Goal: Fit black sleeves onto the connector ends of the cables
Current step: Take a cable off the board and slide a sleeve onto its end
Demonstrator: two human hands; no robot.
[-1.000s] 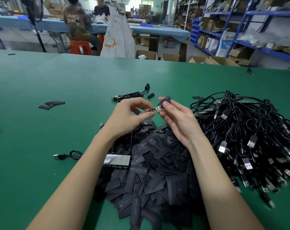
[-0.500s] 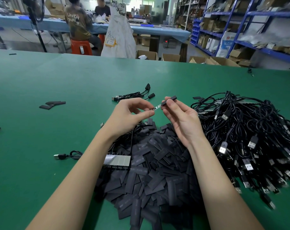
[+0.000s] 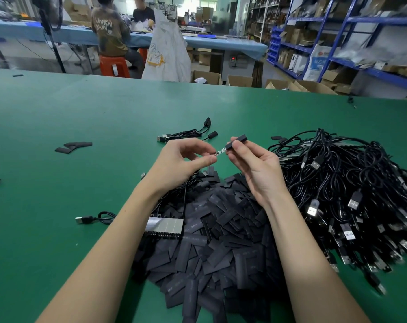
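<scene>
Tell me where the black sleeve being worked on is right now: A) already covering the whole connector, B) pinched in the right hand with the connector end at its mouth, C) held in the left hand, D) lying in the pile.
B: the right hand pinches the black sleeve, and the left hand holds the connector end at its opening, still exposed.

Left side's wide open, right side's jammed.
Bare green tabletop [image 3: 58, 113] left and ahead; sleeve pile [image 3: 221, 229] underneath, cable heap [image 3: 349, 183] blocks right.

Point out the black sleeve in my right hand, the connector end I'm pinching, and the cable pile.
black sleeve [image 3: 237, 141], head view, mid-tube.
connector end [image 3: 221, 151], head view, exposed tip.
cable pile [image 3: 351, 183], head view, tangled middle.
</scene>
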